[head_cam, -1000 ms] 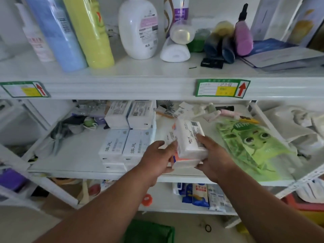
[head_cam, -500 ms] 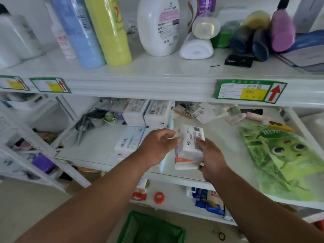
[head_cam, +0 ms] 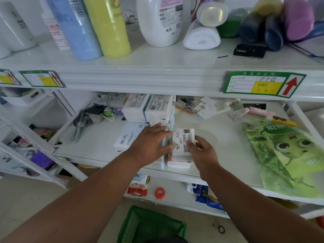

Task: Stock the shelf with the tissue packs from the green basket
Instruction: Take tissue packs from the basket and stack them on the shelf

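A white tissue pack with a barcode label lies on top of another pack with an orange stripe at the front of the middle shelf. My right hand holds its right side, thumb on the label. My left hand lies flat, fingers spread, on the neighbouring stack of packs just to its left. More white tissue packs are stacked behind, and one lies at the left front. The green basket stands on the floor below; what is inside it cannot be made out.
Tall bottles and tubes crowd the upper shelf. A green bag with a cartoon face covers the right side of the middle shelf. Combs and small clutter lie at its left. Packets sit on the lower shelf.
The pack held up in both hands has come down onto the front stack. My left hand left it and now rests flat on the packs beside it.
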